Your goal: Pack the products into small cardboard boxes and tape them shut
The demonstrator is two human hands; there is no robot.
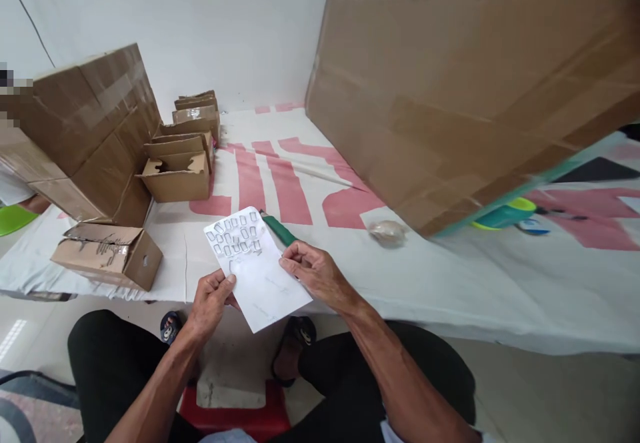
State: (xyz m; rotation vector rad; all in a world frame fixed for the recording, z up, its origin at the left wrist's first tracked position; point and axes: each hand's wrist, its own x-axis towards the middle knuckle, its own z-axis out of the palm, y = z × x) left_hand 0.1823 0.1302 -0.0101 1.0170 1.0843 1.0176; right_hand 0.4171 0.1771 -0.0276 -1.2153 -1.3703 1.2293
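A white sheet point(273, 286) is tilted over the table's front edge, with several small dark-outlined rectangles point(233, 235) in rows across its upper part. Faint marks show lower down. My left hand point(213, 299) pinches the sheet's left edge, thumb on top. On the opposite edge, my right hand point(313, 269) is closed with its fingertips on the sheet. A green, long-shaped object point(280, 229) runs from behind the sheet's upper right edge to my right fingers; whether they grip it too is hidden.
Small open cardboard boxes point(180, 179) line the left, by a large carton point(100, 136). A closed box point(107, 253) sits at the front left. A large cardboard panel point(450, 89) leans over the right side, near a clear-wrapped lump point(387, 233) and a teal-yellow roll point(507, 214).
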